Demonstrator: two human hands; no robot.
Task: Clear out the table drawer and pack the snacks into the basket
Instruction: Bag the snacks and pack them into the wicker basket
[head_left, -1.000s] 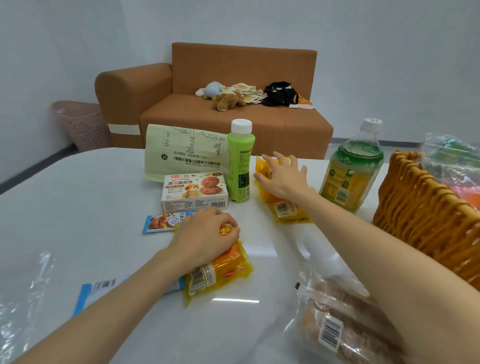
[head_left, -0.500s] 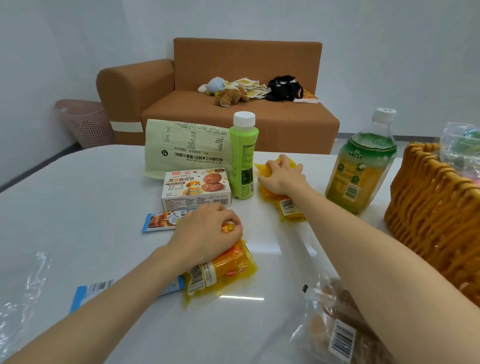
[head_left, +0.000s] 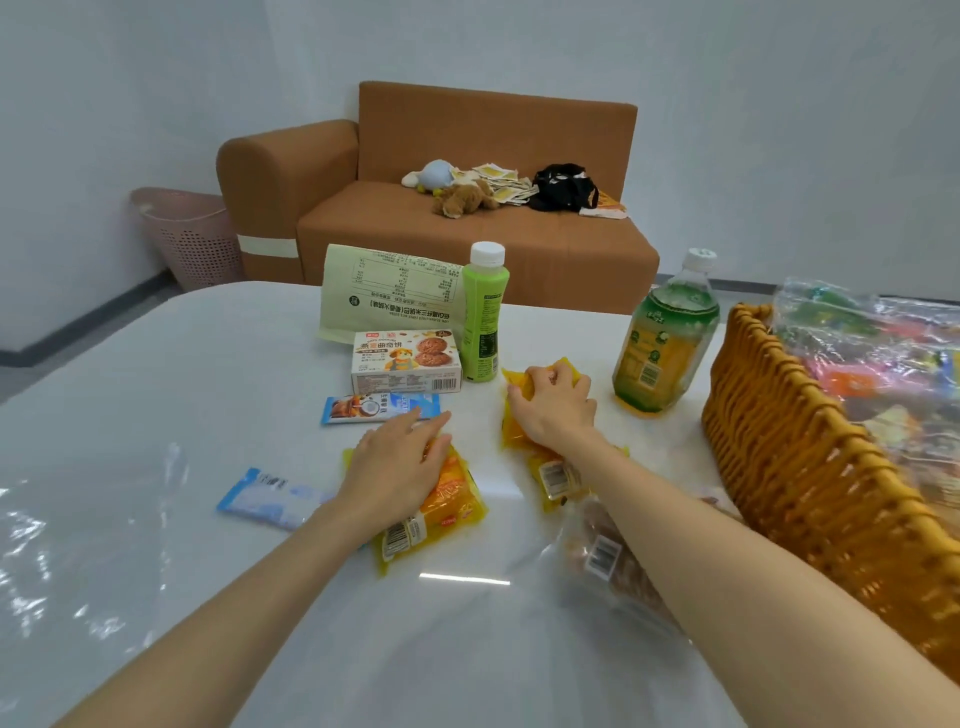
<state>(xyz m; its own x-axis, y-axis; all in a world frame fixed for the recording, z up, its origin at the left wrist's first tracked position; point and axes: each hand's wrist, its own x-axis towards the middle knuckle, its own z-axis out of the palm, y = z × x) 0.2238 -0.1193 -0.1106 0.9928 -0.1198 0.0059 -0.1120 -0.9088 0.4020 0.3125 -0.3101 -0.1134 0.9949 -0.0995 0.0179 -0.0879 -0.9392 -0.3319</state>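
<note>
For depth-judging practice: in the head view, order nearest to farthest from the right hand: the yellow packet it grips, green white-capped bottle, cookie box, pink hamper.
1. Yellow plastic snack packet: in the right hand.
2. Slim green bottle: just beyond, left.
3. White cookie box: further left.
4. Pink hamper: far left.

Basket (head_left: 779, 457) cropped; bread bag (head_left: 602, 556) partly hidden

A person's left hand (head_left: 400, 465) lies flat on a yellow snack packet (head_left: 452, 501) on a white table (head_left: 197, 384), while the right hand (head_left: 553, 410) curls its fingers round a second yellow packet (head_left: 515, 387) just beyond. A cookie box (head_left: 405, 361), green bottle (head_left: 485, 317) and tea bottle (head_left: 665, 343) stand farther back, a wicker basket (head_left: 810, 467) at right, a brown sofa (head_left: 467, 239) behind.
</note>
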